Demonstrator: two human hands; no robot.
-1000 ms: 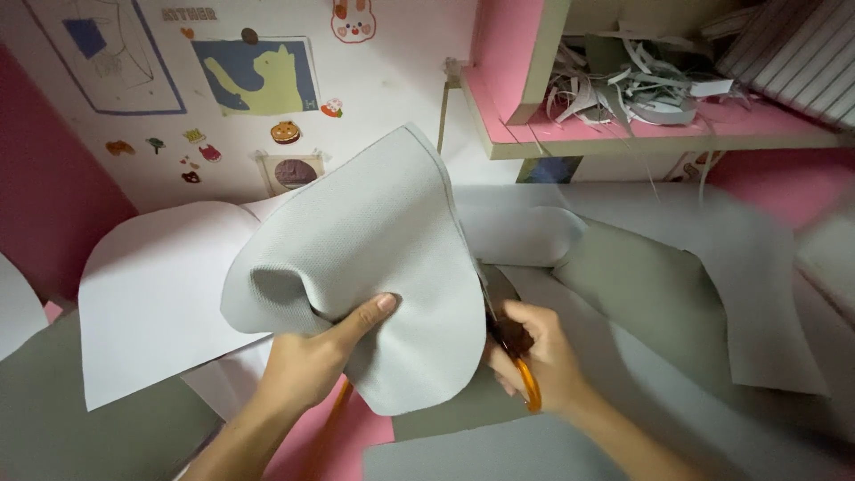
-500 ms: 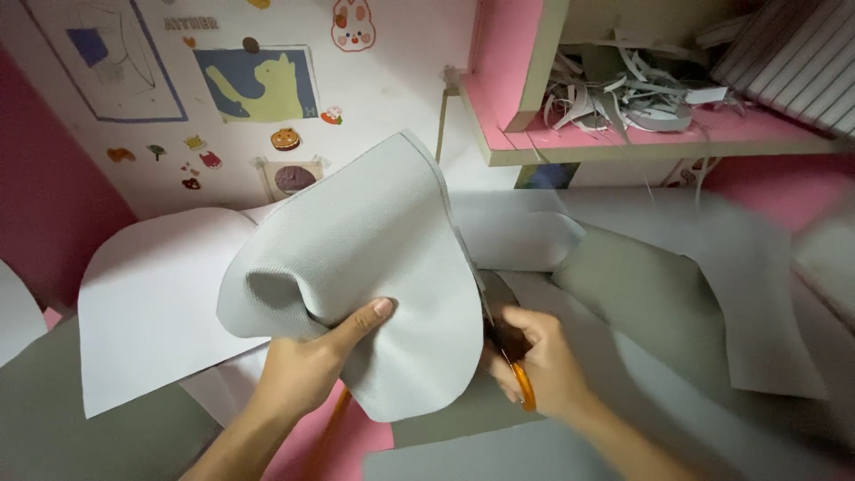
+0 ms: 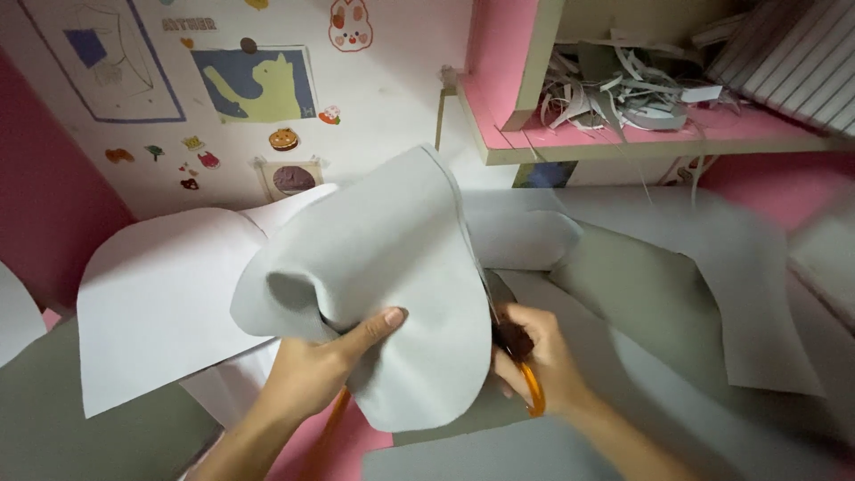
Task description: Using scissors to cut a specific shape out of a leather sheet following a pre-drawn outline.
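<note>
Left hand (image 3: 307,374) stays clamped on the grey sheet (image 3: 383,276); right hand (image 3: 534,356), gripping orange-handled scissors (image 3: 525,379), has advanced slightly along the sheet's edge.

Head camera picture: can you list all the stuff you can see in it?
curved grey sheet: one, pale grey, held up in the middle
scissors: one, orange handles, at the sheet's right edge
other grey sheets: several, pale grey, lying flat all around
shelf: one, pink, upper right
paper scraps: a pile, grey-white, on the shelf
wall pictures and stickers: several, mixed colours, white wall at the top
left hand: one, thumb pressed on the curved sheet
right hand: one, holding the scissors
</note>
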